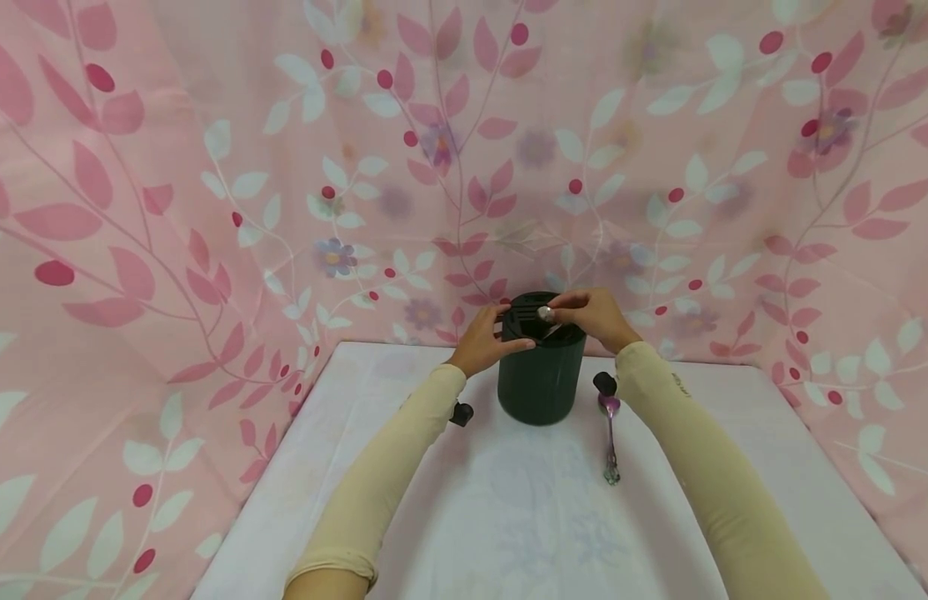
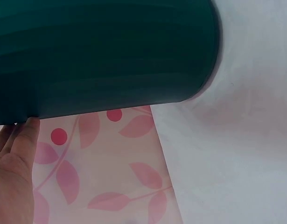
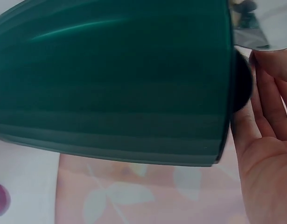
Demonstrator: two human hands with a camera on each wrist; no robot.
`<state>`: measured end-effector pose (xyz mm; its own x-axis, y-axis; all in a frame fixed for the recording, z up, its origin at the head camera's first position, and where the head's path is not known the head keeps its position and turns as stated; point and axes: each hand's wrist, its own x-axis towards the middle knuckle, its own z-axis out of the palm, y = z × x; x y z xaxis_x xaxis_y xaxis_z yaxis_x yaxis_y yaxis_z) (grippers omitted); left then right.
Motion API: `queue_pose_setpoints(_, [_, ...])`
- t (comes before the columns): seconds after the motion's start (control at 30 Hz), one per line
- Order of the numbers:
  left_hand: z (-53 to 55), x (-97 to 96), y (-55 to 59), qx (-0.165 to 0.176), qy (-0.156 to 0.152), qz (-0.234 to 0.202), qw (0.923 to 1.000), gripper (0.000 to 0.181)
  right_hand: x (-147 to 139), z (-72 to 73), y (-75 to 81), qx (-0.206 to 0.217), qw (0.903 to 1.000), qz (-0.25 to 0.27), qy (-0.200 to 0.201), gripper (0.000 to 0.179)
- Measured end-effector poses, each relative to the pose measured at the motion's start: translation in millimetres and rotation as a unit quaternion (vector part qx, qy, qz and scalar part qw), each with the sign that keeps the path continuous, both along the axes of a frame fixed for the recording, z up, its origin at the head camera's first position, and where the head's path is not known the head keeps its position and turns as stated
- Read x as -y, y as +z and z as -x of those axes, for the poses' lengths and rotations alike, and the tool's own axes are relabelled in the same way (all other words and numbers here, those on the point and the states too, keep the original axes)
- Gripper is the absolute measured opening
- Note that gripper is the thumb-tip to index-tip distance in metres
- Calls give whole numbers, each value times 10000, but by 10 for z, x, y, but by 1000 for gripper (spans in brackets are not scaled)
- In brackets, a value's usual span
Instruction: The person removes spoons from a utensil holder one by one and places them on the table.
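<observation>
A dark green cylindrical container (image 1: 537, 387) stands upright near the back of the white table, with a black slotted insert (image 1: 526, 312) in its top. My left hand (image 1: 485, 342) grips its rim from the left, thumb along the front edge; in the left wrist view the fingertips touch its side. At the opening, my right hand (image 1: 595, 317) pinches a shiny metal spoon (image 1: 545, 313); its curved, mirror-like surface also shows in the right wrist view. Part of the spoon is hidden by the fingers. A black rounded part (image 3: 242, 81) shows at the rim beside the right fingers.
Right of the container lies a purple metal spoon (image 1: 611, 433) with an ornate handle end, a small black object (image 1: 604, 383) at its bowl. Another black object (image 1: 461, 414) is partly hidden by the left sleeve. A pink floral cloth (image 1: 464, 167) hangs behind the table (image 1: 524, 517).
</observation>
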<state>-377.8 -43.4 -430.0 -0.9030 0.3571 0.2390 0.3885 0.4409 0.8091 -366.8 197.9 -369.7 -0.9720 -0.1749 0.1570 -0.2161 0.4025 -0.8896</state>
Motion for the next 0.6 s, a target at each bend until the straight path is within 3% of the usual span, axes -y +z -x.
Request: queue_pose_setpoints(0.6, [15, 8, 0, 72, 61, 21, 10000, 100, -16, -36, 303, -410, 9976, 552, -106, 31])
